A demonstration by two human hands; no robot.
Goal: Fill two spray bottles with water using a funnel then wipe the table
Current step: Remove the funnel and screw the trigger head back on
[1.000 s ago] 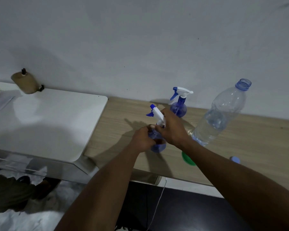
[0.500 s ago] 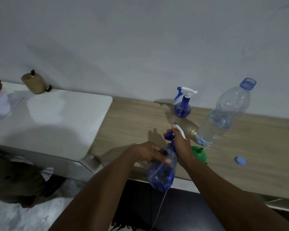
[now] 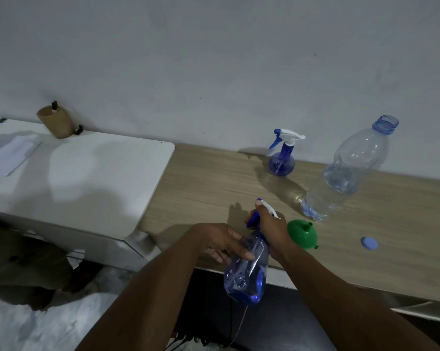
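Observation:
A blue spray bottle point(image 3: 246, 277) hangs over the front edge of the wooden table point(image 3: 214, 183). My right hand point(image 3: 272, 229) grips its white and blue trigger head. My left hand point(image 3: 221, 243) rests against the bottle's upper body, fingers spread along it. A second blue spray bottle point(image 3: 281, 160) stands upright by the wall. A big clear water bottle point(image 3: 345, 171), uncapped and partly filled, stands at the right. A green funnel point(image 3: 302, 234) lies on its side just right of my right hand. The blue bottle cap point(image 3: 369, 243) lies further right.
A white table point(image 3: 87, 178) adjoins the wooden one on the left, with a brown cylinder point(image 3: 55, 122) and a sheet of paper point(image 3: 8, 155) on it. A person's clothed leg point(image 3: 23, 264) shows below it. A thin cable point(image 3: 239, 325) hangs under the table edge.
The spray bottle went from standing on the table to being held low over its front edge. My view shifted left and down a little.

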